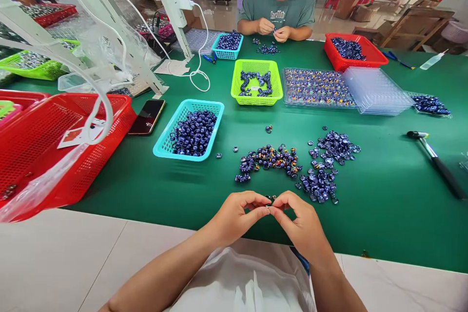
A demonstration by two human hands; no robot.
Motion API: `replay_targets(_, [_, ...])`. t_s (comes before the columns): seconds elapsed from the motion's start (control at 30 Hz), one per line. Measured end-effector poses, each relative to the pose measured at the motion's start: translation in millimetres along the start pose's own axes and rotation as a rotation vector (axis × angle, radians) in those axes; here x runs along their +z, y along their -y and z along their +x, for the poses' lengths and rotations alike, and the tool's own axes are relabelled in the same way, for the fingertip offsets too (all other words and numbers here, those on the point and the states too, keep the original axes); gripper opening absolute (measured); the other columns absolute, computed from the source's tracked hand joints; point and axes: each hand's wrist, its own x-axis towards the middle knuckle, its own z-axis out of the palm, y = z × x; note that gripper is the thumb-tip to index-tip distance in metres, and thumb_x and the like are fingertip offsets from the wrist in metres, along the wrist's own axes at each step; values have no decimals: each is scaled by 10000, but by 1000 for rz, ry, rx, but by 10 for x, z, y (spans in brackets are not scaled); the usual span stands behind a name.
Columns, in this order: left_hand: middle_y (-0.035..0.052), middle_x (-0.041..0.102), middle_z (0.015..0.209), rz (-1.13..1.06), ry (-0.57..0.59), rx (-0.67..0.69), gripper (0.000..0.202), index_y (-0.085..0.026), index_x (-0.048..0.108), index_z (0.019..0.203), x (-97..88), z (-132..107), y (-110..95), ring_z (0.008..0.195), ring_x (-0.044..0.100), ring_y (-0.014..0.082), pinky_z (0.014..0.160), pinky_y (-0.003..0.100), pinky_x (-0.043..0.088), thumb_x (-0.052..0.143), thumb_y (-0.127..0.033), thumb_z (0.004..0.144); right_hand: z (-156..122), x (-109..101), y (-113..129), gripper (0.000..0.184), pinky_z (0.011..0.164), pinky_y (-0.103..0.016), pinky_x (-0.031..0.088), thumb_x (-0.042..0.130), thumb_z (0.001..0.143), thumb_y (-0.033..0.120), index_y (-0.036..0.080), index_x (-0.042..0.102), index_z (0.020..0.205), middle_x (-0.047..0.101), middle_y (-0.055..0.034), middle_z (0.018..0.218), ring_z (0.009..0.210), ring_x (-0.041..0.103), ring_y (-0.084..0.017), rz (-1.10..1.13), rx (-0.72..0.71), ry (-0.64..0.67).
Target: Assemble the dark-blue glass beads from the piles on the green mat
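Observation:
My left hand (pixel 237 217) and my right hand (pixel 300 222) meet fingertip to fingertip near the table's front edge. Thumb and forefinger of each pinch a small dark ring (pixel 269 201), mostly covered by the fingers. Just beyond them lies a pile of shiny dark-blue rings (pixel 272 157), some with orange and gold markings. To its right are loose flat dark-blue pieces (pixel 321 183), with more (pixel 338 146) behind. A few single pieces lie apart, one ring (pixel 269 129) farther back. A light-blue basket (pixel 157 150) on the left holds many dark-blue rings (pixel 195 131).
A green basket (pixel 258 101), clear trays (pixel 380 90) and a red basket (pixel 333 61) stand farther back. A hammer (pixel 437 161) lies right. A phone (pixel 148 116) and large red basket (pixel 98 151) are left. Across the table a person (pixel 252 7) handles small pieces.

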Motion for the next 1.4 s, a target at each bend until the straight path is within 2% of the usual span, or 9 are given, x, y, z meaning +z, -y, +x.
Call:
replay_targets(0.13, [46, 736, 769, -369, 34, -127, 259, -137, 765, 897, -29, 50, 66, 626, 614, 127, 643, 264, 517, 785, -351, 751, -17, 25, -46, 107, 723, -270, 528, 562, 963, 291, 235, 648, 934, 675, -23, 895, 813, 645, -162, 66, -37, -43])
replay_targets(0.3, [20, 705, 696, -546, 40, -184, 239, -133, 773, 865, -50, 71, 100, 578, 595, 94, 601, 231, 496, 814, -329, 734, -83, 16, -170, 389, 764, -298, 530, 404, 989, 118, 327, 607, 1247, 666, -34, 1021, 919, 645, -156, 44, -349, 11])
replay_targets(0.37, [10, 686, 663, -584, 43, -220, 251, -126, 772, 856, -43, 73, 102, 558, 588, 87, 584, 224, 488, 831, -325, 715, -92, 3, -200, 445, 753, -310, 522, 408, 970, 89, 356, 614, 1259, 666, -36, 1031, 905, 640, -156, -59, -446, 2])
replay_targets(0.47, [6, 668, 625, -618, 37, -269, 290, -108, 766, 837, -23, 77, 96, 527, 576, 83, 553, 221, 481, 862, -327, 672, -78, -6, -214, 419, 759, -339, 506, 485, 939, 85, 361, 658, 1204, 695, -36, 1003, 885, 637, -169, -199, -529, -40])
replay_targets(0.6, [17, 676, 627, -631, 32, -301, 325, -99, 764, 839, 1, 67, 71, 523, 578, 91, 544, 235, 500, 880, -327, 639, -48, 43, -215, 404, 726, -344, 493, 537, 905, 55, 297, 615, 1220, 710, -33, 945, 817, 633, -167, -179, -612, -95])
replay_targets(0.73, [37, 705, 665, -622, 24, -286, 315, -104, 765, 846, 16, 40, 42, 565, 610, 106, 570, 239, 519, 874, -320, 643, -50, 144, -211, 395, 712, -367, 501, 570, 852, 21, 225, 599, 1190, 707, -59, 937, 831, 641, -194, -95, -596, -230])
replay_targets(0.93, [37, 713, 654, -552, -10, -226, 276, -109, 769, 827, 22, 26, 40, 567, 620, 114, 569, 238, 522, 858, -305, 654, -79, 242, -202, 405, 707, -367, 532, 561, 837, 13, 242, 630, 1163, 690, -59, 953, 849, 651, -203, -73, -489, -351])
replay_targets(1.13, [16, 698, 637, -537, -45, -196, 241, -124, 779, 830, 34, 36, 15, 534, 589, 93, 551, 220, 508, 833, -306, 682, -93, 291, -225, 416, 694, -356, 533, 600, 815, -8, 245, 632, 1144, 683, -53, 928, 824, 648, -195, -110, -500, -427])
replay_targets(1.4, [15, 707, 677, -499, -100, -154, 168, -144, 785, 814, 32, 15, -4, 539, 575, 84, 535, 203, 493, 805, -266, 701, -111, 340, -248, 430, 705, -369, 536, 597, 829, -9, 244, 629, 1175, 679, -65, 960, 861, 642, -206, -112, -476, -427])
